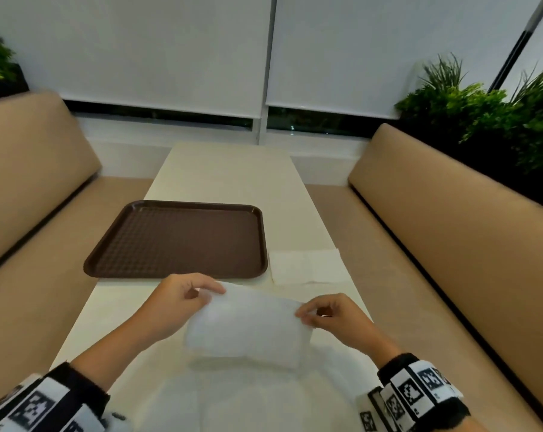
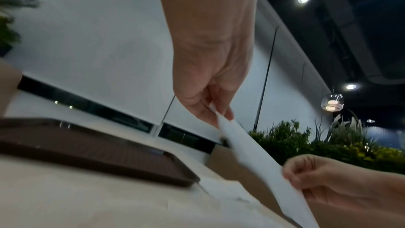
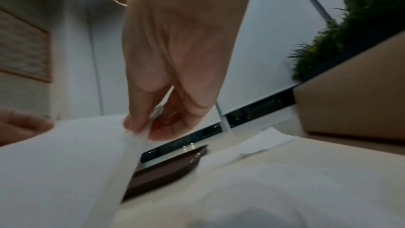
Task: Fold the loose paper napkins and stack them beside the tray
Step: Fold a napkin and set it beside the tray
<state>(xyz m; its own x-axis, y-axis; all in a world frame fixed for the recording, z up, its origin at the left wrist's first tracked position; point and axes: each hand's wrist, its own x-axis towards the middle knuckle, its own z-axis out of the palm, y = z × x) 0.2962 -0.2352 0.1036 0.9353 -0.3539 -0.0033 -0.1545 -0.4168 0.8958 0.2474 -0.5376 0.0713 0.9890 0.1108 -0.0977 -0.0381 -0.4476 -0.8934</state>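
Wrist bands [image 1: 420, 391] printed with black-and-white markers are seen nearest the head camera, and just beyond them a white paper napkin [image 1: 248, 325] is held above the pale table [image 1: 233, 182], bowed into a soft arch between the two hands. Its upper left corner is pinched between thumb and fingertips of the left hand [image 1: 180, 300], and its upper right corner is pinched the same way by the right hand [image 1: 329, 316]; in the right wrist view the thin edge is seen caught between thumb and forefinger. The lower part appears to sag toward the table, where more white paper seems to lie, though this is blurred.

A folded napkin [image 1: 307, 266] is laid flat just beside the right edge of the brown tray [image 1: 176, 238], which sits further back on the table.

The step in hand is judged to be a fold, or the carrying of the sheet to the stack. Several things could go wrong. The tissue is thin and is gripped only at two corners, so it could be torn if the hands are pulled apart. If the corners are brought down unevenly, a skewed crease would be pressed in. Should either pinch be slackened early, the sheet could drift and land off the stack.

Tan bench seats [image 1: 451, 213] and green plants [image 1: 482, 113] flank the table.
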